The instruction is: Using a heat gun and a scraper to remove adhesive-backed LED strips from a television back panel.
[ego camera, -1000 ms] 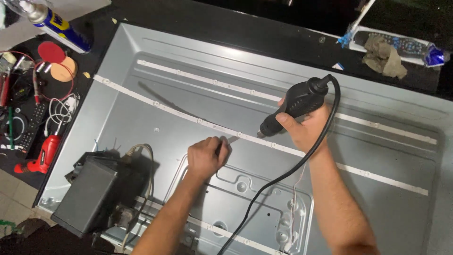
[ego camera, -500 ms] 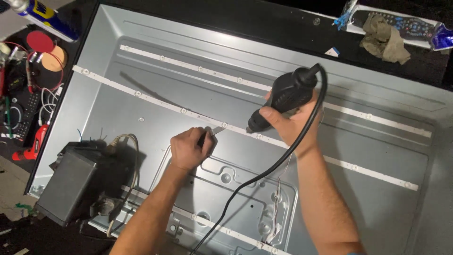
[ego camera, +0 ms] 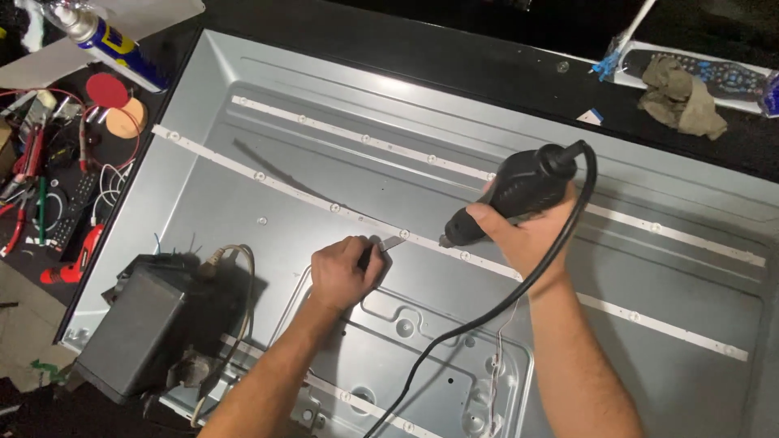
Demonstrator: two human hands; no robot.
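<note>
My right hand (ego camera: 531, 235) grips a black corded rotary tool (ego camera: 511, 195), its tip pointing down-left at the middle white light strip (ego camera: 324, 204). The tool's black cord (ego camera: 487, 316) loops over my wrist and runs down toward me. My left hand (ego camera: 345, 272) is closed around a small metal blade tool (ego camera: 388, 243) whose tip rests on the same strip, just left of the rotary tool's tip. Both hands work over a large grey metal back panel (ego camera: 284, 146) that carries three white strips.
A black box with cables (ego camera: 138, 328) sits on the panel's lower left. Left of the panel lie a spray can (ego camera: 109, 40), red and orange discs (ego camera: 114, 105), wires, a remote and red-handled tools. At the back right a rag (ego camera: 682, 101) lies on another remote.
The view has shifted slightly. My left hand has moved a little along the strip with the blade. The right hand still holds the rotary tool over the same spot.
</note>
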